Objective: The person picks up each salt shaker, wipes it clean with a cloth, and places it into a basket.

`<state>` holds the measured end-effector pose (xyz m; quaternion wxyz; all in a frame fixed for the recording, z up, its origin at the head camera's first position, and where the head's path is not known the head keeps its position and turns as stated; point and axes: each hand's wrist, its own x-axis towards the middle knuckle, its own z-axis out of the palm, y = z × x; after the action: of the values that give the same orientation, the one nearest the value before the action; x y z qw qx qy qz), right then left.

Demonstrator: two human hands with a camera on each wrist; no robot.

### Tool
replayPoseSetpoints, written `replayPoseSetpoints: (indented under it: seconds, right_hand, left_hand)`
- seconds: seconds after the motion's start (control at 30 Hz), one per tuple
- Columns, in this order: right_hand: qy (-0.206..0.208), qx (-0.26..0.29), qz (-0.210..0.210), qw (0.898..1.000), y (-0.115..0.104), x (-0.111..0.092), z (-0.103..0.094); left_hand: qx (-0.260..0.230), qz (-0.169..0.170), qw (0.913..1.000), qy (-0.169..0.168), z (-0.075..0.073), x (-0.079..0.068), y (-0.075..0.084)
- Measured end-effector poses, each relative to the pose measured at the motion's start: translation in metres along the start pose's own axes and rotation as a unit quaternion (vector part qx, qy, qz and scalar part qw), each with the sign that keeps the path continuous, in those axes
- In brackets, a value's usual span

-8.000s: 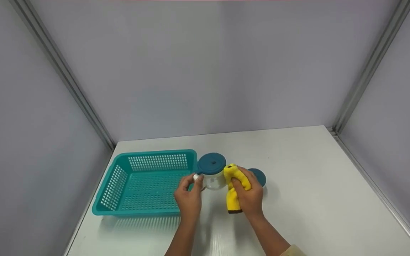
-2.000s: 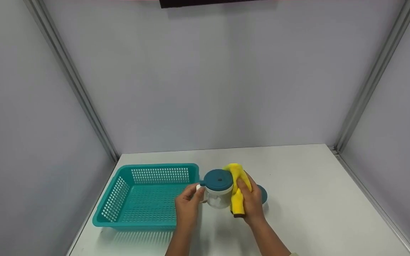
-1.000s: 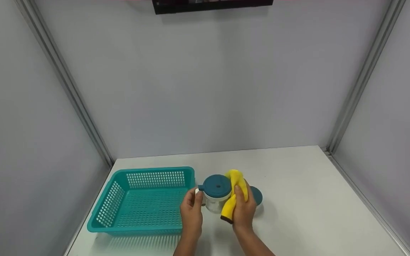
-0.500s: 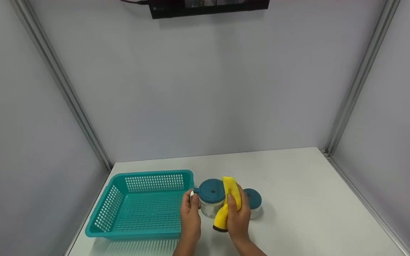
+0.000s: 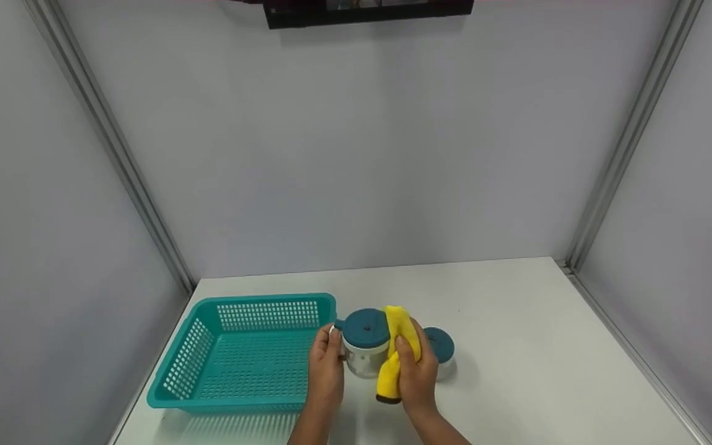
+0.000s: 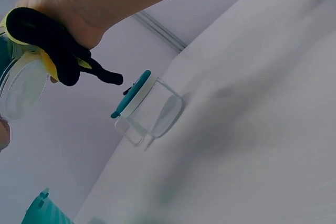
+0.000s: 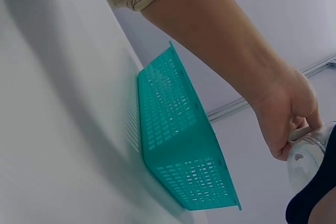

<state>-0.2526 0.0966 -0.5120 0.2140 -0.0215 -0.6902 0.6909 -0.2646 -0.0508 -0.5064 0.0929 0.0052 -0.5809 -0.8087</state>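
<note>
In the head view my left hand (image 5: 326, 371) grips the handle of a clear jar (image 5: 365, 363) with a blue lid, held upright just right of the basket. My right hand (image 5: 418, 378) holds a bunched yellow cloth (image 5: 395, 321) against the jar's right side. The left wrist view shows the cloth's dark underside (image 6: 44, 35) by the jar's base, which is off the table. A second lidded jar (image 6: 157, 108) with a clear handle stands on the table there; in the head view its blue lid (image 5: 440, 344) shows behind my right hand.
A teal perforated basket (image 5: 241, 403) stands on the white table (image 5: 535, 358), close to my left hand. Grey panels (image 5: 362, 154) enclose the table at the back and sides. A black screen-like object (image 5: 368, 17) is at the top edge.
Over the last second, both hands shift slightly left with the jar and cloth, uncovering more of the second jar. Across all frames the cloth stays at the jar's right side, shifting and refolding.
</note>
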Motion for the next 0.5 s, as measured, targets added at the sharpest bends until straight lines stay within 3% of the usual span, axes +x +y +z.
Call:
replayPoseSetpoints:
  seconds: [0.27,0.5]
  right_hand:
    - [-0.04,0.035,0.069,0.996,-0.006,0.01,0.0]
    - [-0.062,0.055,0.097,0.992,-0.005,0.014,-0.003]
  left_hand:
    - [-0.007,-0.014,0.9998,-0.008,-0.003,0.006,0.004]
    - [-0.024,-0.043,0.9987,-0.01,-0.004,0.005,0.002]
